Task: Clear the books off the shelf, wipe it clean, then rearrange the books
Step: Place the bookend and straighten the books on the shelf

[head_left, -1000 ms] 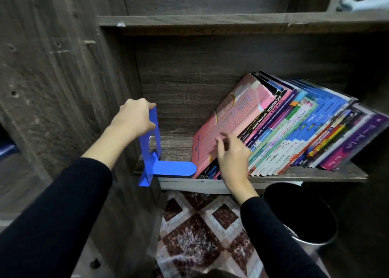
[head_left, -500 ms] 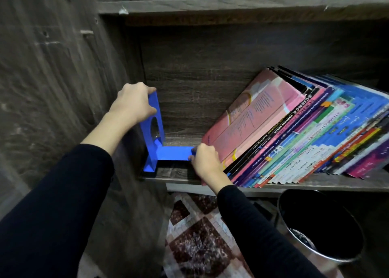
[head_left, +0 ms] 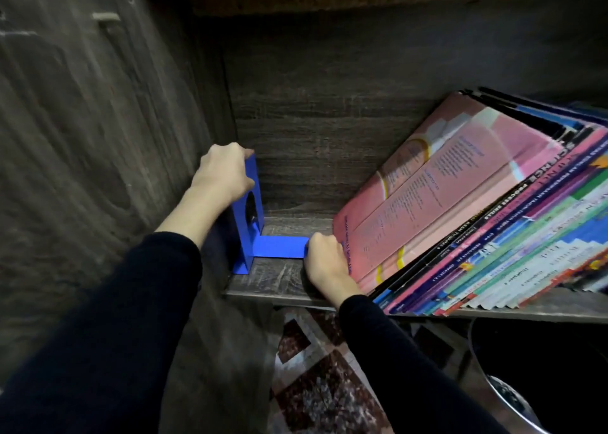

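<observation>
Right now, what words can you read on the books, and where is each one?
"SCIENCE": pink spine stretch beside the pink cover, partly blurred.
"PROCESS SKILLS": black spine stretch lower down.
Pink cover: print too small to read.
Other spines: too blurred to read.
Blue bookend: no words.

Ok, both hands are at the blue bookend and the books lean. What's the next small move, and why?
Probably slide the bookend right so its flat foot goes under the pink book. The left hand grips its upright plate, the right hand is curled where the foot meets that book, and a bare gap separates the plate from the leaning books.
</observation>
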A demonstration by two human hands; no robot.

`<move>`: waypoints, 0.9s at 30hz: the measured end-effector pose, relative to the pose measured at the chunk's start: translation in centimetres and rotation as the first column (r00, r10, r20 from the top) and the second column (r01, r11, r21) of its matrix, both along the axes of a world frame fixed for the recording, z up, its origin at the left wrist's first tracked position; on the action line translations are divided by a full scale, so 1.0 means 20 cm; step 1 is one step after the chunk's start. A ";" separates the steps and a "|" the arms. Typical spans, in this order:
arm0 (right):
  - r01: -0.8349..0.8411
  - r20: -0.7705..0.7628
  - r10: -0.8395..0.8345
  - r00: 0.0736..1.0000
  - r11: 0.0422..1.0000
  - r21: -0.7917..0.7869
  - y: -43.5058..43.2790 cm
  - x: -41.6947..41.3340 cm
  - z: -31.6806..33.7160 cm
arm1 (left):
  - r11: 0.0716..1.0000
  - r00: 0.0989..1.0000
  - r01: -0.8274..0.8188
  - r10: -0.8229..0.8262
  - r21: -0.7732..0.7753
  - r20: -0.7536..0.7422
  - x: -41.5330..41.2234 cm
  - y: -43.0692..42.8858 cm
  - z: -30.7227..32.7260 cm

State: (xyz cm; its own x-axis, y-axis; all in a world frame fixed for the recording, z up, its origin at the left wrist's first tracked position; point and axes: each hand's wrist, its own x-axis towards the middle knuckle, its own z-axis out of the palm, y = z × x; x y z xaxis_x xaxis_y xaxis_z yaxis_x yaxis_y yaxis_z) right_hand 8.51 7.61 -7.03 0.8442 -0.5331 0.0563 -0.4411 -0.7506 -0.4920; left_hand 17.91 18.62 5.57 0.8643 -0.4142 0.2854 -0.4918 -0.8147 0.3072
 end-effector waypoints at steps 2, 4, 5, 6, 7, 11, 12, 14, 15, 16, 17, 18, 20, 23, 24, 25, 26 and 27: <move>-0.007 -0.010 0.007 1.000 1.000 -0.028 0.00 0.01 -0.01 | 1.000 1.000 0.006 -0.006 0.006 0.000 0.01 -0.01 -0.01; -0.011 -0.014 0.010 1.000 0.999 -0.048 0.01 0.01 -0.03 | 1.000 1.000 0.009 -0.009 0.012 0.008 0.00 -0.02 -0.01; -0.011 -0.013 0.010 1.000 0.998 -0.058 0.01 0.01 -0.03 | 1.000 1.000 0.007 -0.007 0.014 0.016 0.00 -0.03 -0.01; -0.010 -0.014 0.010 1.000 0.998 -0.068 0.01 0.01 -0.03 | 1.000 1.000 0.002 -0.002 0.018 0.019 -0.01 -0.03 -0.01; -0.012 -0.016 0.010 1.000 0.997 -0.076 0.01 0.02 -0.03 | 1.000 1.000 -0.006 0.006 0.023 0.020 -0.02 -0.03 -0.01; -0.020 -0.032 0.017 0.999 0.993 -0.113 0.01 0.02 -0.03 | 0.999 1.000 -0.021 0.020 0.037 0.022 -0.02 -0.04 -0.01; -0.026 -0.034 0.022 0.999 0.991 -0.128 0.01 0.02 -0.04 | 0.999 0.999 -0.025 0.024 0.044 0.022 -0.03 -0.05 -0.01; -0.045 -0.041 0.039 0.998 0.987 -0.153 0.02 0.01 -0.03 | 0.998 0.999 -0.031 0.029 0.061 0.022 -0.02 -0.05 -0.02; -0.059 -0.051 0.052 0.997 0.985 -0.159 0.02 0.02 -0.03 | 0.997 0.999 -0.032 0.031 0.069 0.021 -0.02 -0.05 -0.02; -0.078 -0.060 0.069 0.996 0.984 -0.162 0.02 0.01 -0.02 | 0.996 0.999 -0.032 0.031 0.078 0.018 -0.01 -0.05 -0.02; -0.097 -0.071 0.087 0.994 0.982 -0.163 0.02 0.01 -0.02 | 0.996 0.999 -0.034 0.033 0.086 0.011 -0.01 -0.05 -0.03; -0.111 -0.078 0.100 0.992 0.981 -0.160 0.03 0.01 -0.01 | 0.995 0.999 -0.037 0.037 0.091 0.000 -0.02 -0.04 -0.03; -0.127 -0.079 0.116 0.990 0.980 -0.152 0.04 -0.01 0.01 | 0.994 0.999 -0.051 0.052 0.093 -0.013 -0.03 -0.04 -0.02; -0.102 -0.029 0.099 0.995 0.983 -0.153 0.06 -0.07 0.03 | 0.996 0.998 -0.042 0.038 0.080 0.047 -0.10 -0.04 0.03; -0.084 0.012 0.086 0.996 0.985 -0.153 0.07 -0.10 0.04 | 0.997 0.997 -0.028 0.023 0.065 0.079 -0.12 -0.05 0.06; -0.068 0.062 0.078 0.995 0.986 -0.152 0.07 -0.12 0.05 | 0.999 0.994 -0.009 0.004 0.046 0.112 -0.15 -0.06 0.09; -0.050 0.117 0.069 0.991 0.987 -0.152 0.08 -0.16 0.06 | 1.000 0.990 0.018 -0.021 0.023 0.138 -0.19 -0.07 0.12; -0.033 0.184 0.062 0.981 0.987 -0.155 0.09 -0.19 0.07 | 0.999 0.987 0.050 -0.049 -0.005 0.156 -0.23 -0.09 0.15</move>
State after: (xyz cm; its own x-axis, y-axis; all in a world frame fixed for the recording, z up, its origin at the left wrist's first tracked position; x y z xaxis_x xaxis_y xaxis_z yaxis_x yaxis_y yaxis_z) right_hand 4.79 9.38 -5.60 0.8351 -0.4661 0.2922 -0.3142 -0.8401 -0.4422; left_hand 13.28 16.84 8.58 0.7874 -0.4523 0.4189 -0.5739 -0.7859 0.2303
